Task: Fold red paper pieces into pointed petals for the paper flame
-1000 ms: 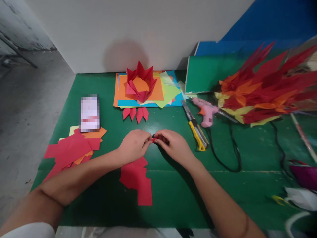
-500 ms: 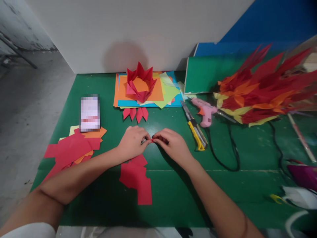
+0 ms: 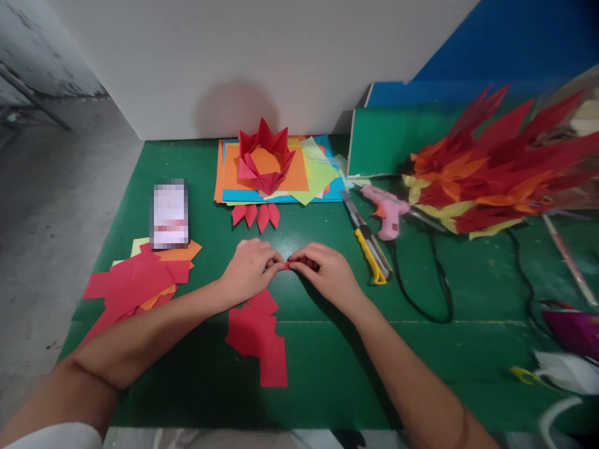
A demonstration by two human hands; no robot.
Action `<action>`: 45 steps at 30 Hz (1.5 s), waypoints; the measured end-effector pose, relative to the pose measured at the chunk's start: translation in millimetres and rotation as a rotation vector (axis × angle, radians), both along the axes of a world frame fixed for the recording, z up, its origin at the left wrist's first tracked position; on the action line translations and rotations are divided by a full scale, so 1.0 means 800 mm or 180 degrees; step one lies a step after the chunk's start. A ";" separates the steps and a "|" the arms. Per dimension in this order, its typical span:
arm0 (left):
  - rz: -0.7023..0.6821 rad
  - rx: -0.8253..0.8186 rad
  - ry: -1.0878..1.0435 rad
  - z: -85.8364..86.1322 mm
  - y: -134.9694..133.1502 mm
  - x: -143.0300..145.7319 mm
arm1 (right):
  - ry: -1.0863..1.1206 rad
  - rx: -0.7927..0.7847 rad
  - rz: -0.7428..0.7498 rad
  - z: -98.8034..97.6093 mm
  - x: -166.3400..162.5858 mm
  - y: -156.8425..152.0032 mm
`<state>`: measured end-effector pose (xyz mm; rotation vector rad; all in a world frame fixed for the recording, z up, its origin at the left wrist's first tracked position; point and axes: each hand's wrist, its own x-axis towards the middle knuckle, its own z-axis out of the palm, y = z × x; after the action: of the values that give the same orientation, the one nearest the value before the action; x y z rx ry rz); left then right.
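Note:
My left hand [image 3: 255, 267] and my right hand [image 3: 322, 267] meet over the green table, each closed in a pinch on one small piece of red paper [image 3: 287, 266]. Most of the piece is hidden by my fingers. Red paper scraps [image 3: 262, 330] lie just below my left hand. Beyond the hands are small red folded paper petals [image 3: 256, 216], beside the stack of coloured paper [image 3: 276, 196]. On that stack stands a ring of pointed red folded paper [image 3: 243, 168].
A yellow utility knife [image 3: 369, 249] with its blade out and a pink glue gun [image 3: 386, 209] with a black cord lie right of my hands. A red and orange paper flame shape [image 3: 486, 168] stands far right. On the left are a phone [image 3: 169, 215] and red paper offcuts [image 3: 135, 277].
Both hands stay in nearly the same place, pinching the small red paper. Only slight finger movement shows, and the other things have not moved.

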<state>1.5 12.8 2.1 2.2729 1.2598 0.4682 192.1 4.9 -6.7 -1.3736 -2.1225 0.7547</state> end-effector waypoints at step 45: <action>0.0053 0.0333 0.0287 -0.005 -0.018 0.001 | -0.0545 0.0465 0.0519 0.007 0.005 -0.001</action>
<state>2.3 -1.6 -2.0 2.3962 1.3278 0.4520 196.5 4.0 -1.2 -1.2383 -2.3946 0.5461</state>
